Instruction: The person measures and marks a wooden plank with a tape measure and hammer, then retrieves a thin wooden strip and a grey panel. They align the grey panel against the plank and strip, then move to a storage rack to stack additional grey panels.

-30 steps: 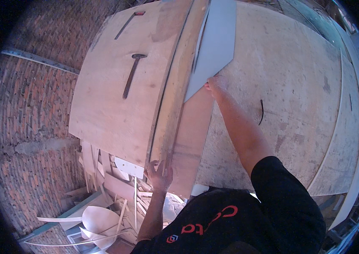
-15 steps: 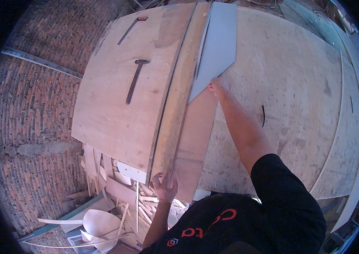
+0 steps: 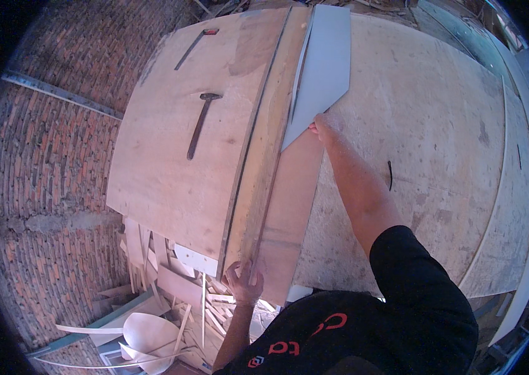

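Note:
A long yellowish wooden beam (image 3: 261, 164) with dark edges runs from near to far across the plywood worktop (image 3: 164, 150). At its near end, my left hand (image 3: 244, 286) is closed with curled fingers around the beam. A pale blue-white panel (image 3: 326, 65) with a slanted near edge lies along the beam's right side, a narrow gap showing between them. My right hand (image 3: 321, 127) reaches far forward and pinches the panel's slanted edge near its tip. Beneath the panel, a pinkish-brown board (image 3: 294, 187) extends toward me beside the beam.
A hammer (image 3: 201, 125) and a square-like tool (image 3: 197, 47) lie left of the beam. A thin black object (image 3: 390, 175) rests on the right surface. Wood offcuts (image 3: 180, 282) are heaped below the near left edge. A brick wall (image 3: 52, 169) stands at left.
The view has shifted slightly, moving the worktop a little down and right in the picture. Both hands keep their holds on the beam and the panel.

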`<control>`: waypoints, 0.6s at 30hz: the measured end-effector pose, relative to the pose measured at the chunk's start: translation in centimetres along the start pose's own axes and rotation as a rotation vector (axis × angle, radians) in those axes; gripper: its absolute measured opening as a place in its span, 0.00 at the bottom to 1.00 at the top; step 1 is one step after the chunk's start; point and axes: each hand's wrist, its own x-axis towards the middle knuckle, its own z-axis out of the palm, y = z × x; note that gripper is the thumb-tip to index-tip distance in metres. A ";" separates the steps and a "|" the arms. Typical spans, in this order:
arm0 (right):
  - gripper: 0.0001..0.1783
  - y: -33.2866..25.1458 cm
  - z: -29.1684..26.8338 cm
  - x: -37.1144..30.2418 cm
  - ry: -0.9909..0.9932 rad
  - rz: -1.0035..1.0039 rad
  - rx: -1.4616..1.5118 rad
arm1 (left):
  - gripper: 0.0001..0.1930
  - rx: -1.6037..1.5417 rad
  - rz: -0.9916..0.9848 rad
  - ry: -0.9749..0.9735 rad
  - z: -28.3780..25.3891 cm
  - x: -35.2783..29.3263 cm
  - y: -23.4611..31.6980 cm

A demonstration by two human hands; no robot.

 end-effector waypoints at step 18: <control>0.12 1.3 0.5 0.7 -0.012 -0.054 -0.080 | 0.34 -0.086 -0.006 0.029 2.0 0.5 -0.9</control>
